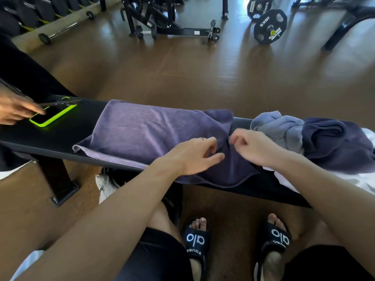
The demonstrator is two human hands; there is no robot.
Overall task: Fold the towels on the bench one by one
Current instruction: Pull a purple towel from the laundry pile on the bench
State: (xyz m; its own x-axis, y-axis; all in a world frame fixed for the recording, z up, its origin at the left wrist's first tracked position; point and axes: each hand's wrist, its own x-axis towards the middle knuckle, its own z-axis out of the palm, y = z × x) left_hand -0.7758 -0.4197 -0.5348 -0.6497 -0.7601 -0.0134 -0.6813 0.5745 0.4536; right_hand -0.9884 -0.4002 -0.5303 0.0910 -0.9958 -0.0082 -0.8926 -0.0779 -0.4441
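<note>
While both hands hover, the purple towel (154,130) lies spread on the surface (60,136).
Left hand (194,157) fingers loosely spread, right hand (251,147) fingers curled, neither gripping; towel's near edge overhangs.

The floor (182,63) was brown and smooth, and bright daylight from the upper right made pale reflections on it. A black machine frame (172,19) stood at the far side. Beside it, to the right, a barbell with black weight plates (269,26) rested on the floor. At the upper left, a short barbell (67,27) lay near a rack.
</note>
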